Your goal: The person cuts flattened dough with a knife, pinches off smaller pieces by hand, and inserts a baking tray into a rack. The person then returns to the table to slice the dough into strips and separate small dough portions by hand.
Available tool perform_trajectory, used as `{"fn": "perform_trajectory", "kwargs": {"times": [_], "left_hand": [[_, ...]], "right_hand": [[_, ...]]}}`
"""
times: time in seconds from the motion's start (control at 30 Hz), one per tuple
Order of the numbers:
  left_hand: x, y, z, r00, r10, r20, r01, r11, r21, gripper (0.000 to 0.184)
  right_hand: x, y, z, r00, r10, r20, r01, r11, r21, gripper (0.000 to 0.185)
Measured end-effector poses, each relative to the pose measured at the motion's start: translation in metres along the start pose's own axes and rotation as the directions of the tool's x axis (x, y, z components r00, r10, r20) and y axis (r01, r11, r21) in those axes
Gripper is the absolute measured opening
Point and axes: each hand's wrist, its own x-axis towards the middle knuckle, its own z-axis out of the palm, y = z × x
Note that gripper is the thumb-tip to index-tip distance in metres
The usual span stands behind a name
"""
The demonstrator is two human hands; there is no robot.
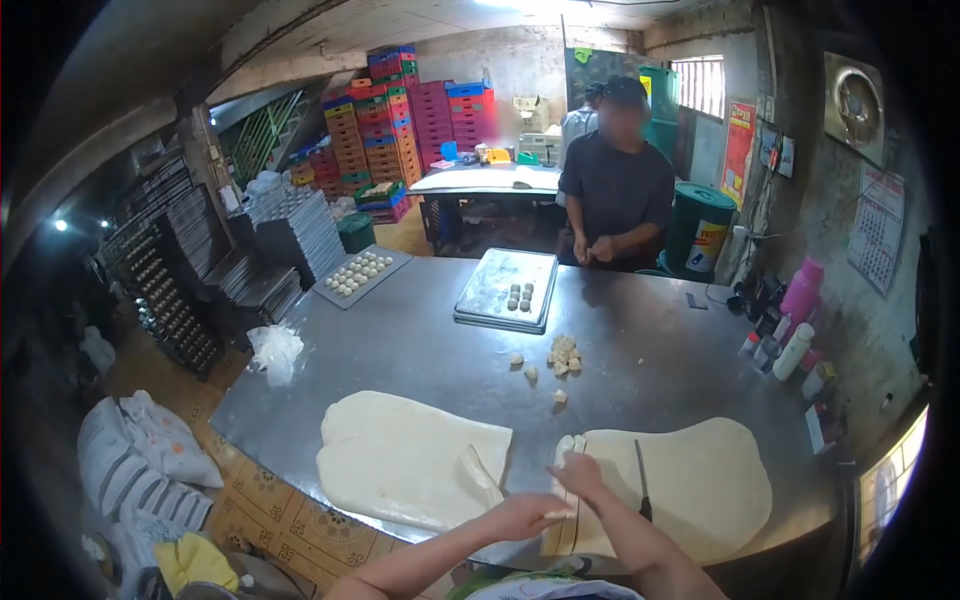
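Dough (705, 490) spreads in a thick slab across the near right of a metal worktable (430, 350), a knife (644, 490) lying on top and a narrow strip (558, 538) cut along its left edge. The right hand (580, 475), fingers curled, is at the strip's far end; the left hand (532, 515), fingers drawn together, is lower down, nearer the body. From where I stand, I cannot tell whether either grips it. A second slab (400, 460) lies to the left; a person in a dark shirt (620, 180) stands across the table.
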Motion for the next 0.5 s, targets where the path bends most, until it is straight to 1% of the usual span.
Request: {"fn": "perform_trajectory", "kwargs": {"times": [0.03, 0.07, 0.1, 0.13, 0.17, 0.2, 0.27, 0.3, 0.33, 0.4, 0.43, 0.47, 0.5], "left_hand": [[0.001, 0.002, -0.001, 0.976, 0.174, -0.128, -0.187, 0.977, -0.1, 0.038], [0.005, -0.016, -0.006, 0.972, 0.185, -0.144, -0.199, 0.976, -0.088, 0.038], [-0.002, -0.048, -0.007, 0.964, 0.068, -0.255, -0.091, 0.993, -0.077, 0.042], [-0.009, -0.074, -0.01, 0.934, -0.05, -0.353, 0.021, 0.996, -0.086, 0.046], [-0.012, -0.097, -0.006, 0.878, -0.16, -0.451, 0.124, 0.986, -0.107, 0.051], [-0.002, -0.096, -0.016, 0.88, -0.144, -0.453, 0.107, 0.989, -0.107, 0.051], [0.014, -0.07, -0.038, 0.854, -0.001, -0.52, -0.08, 0.988, -0.132, 0.044], [0.013, -0.064, -0.04, 0.832, 0.057, -0.552, -0.166, 0.975, -0.15, 0.042], [0.01, -0.071, -0.037, 0.838, 0.056, -0.542, -0.172, 0.971, -0.166, 0.042], [0.005, -0.092, -0.025, 0.912, -0.116, -0.393, -0.019, 0.946, -0.322, 0.04], [0.002, -0.1, -0.016, 0.931, -0.195, -0.308, 0.065, 0.92, -0.388, 0.039], [0.001, -0.101, -0.014, 0.934, -0.193, -0.302, 0.061, 0.916, -0.397, 0.039], [-0.001, -0.1, -0.014, 0.97, -0.204, -0.134, 0.172, 0.961, -0.218, 0.039]], "right_hand": [[0.004, -0.002, -0.004, 0.993, 0.103, 0.049, -0.101, 0.994, -0.05, 0.031], [0.013, -0.007, -0.01, 0.995, 0.088, 0.039, -0.086, 0.994, -0.062, 0.031], [0.008, -0.014, -0.008, 1.0, -0.011, -0.014, 0.011, 1.0, 0.028, 0.031], [-0.005, -0.04, -0.014, 0.993, -0.093, -0.075, 0.101, 0.988, 0.116, 0.032], [-0.007, -0.056, -0.018, 0.974, -0.173, -0.145, 0.199, 0.962, 0.187, 0.033], [0.002, -0.063, -0.018, 0.973, -0.173, -0.156, 0.199, 0.965, 0.173, 0.033], [0.005, -0.076, -0.011, 0.883, -0.402, -0.241, 0.44, 0.888, 0.131, 0.035], [0.002, -0.081, -0.005, 0.821, -0.501, -0.272, 0.543, 0.833, 0.106, 0.035], [0.002, -0.086, 0.001, 0.831, -0.485, -0.273, 0.527, 0.844, 0.103, 0.035], [0.005, -0.091, 0.015, 0.915, -0.248, -0.318, 0.315, 0.932, 0.179, 0.034], [0.006, -0.088, 0.02, 0.935, -0.126, -0.332, 0.206, 0.954, 0.217, 0.034], [0.009, -0.081, 0.024, 0.936, -0.117, -0.332, 0.195, 0.957, 0.212, 0.034], [0.013, -0.067, 0.027, 0.97, -0.073, -0.233, 0.102, 0.988, 0.113, 0.033]]}}
